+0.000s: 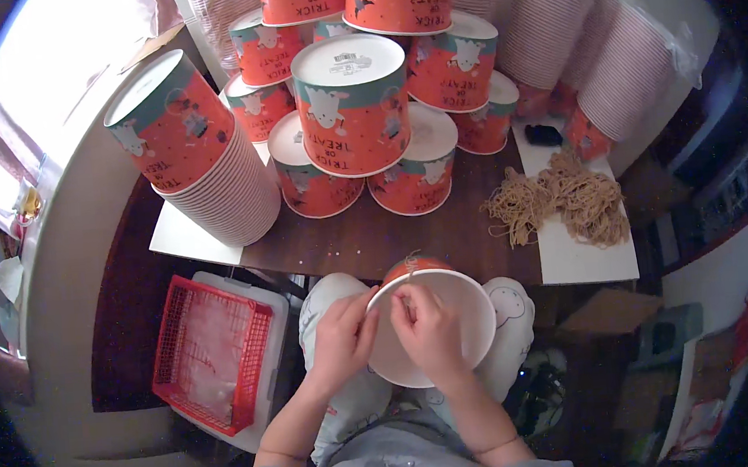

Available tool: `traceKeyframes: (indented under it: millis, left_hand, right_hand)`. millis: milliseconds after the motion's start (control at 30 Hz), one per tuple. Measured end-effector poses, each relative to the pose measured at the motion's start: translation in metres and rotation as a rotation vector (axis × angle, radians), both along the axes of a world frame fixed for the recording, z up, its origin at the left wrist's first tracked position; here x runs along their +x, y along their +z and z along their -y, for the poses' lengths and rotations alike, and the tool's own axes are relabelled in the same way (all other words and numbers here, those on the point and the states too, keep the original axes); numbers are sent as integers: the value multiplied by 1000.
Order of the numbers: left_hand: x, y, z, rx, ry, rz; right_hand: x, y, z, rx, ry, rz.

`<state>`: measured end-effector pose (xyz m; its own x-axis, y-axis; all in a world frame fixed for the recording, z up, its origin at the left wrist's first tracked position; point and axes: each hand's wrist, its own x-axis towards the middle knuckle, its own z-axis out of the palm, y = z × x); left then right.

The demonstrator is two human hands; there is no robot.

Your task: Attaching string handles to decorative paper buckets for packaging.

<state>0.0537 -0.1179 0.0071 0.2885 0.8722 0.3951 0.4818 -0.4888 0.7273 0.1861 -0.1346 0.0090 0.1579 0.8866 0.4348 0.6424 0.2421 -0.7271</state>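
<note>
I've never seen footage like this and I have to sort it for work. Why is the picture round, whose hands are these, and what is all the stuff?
A wide fisheye camera on a person's head looks down, so edges bend. The left hand and right hand are the person's own, no machine. They hold a white-lined paper bucket on the lap, fingers at its rim, where a thin string shows. On the brown table stand stacked orange buckets, upside down, and a pile of tan string. A red basket sits lower left.
</note>
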Motion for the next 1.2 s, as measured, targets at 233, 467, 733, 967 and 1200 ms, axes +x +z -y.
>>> traceKeyframes:
  millis: [233, 467, 733, 967, 1200]
  left_hand:
    - [0, 1, -1, -18, -23, 18]
    - [0, 2, -2, -24, -26, 26]
    - [-1, 4, -3, -47, -30, 9]
    - [-10, 12, -31, -151, -158, -11]
    - [-16, 16, -50, -43, -350, -132]
  right_hand:
    - [0, 1, 0, -86, 2, -29]
    - [-1, -1, -3, -10, -32, 28]
    - [-2, 1, -4, -19, -53, 31]
    - [-4, 0, -3, -77, -37, 21]
    - [-6, -4, -6, 13, -70, 37]
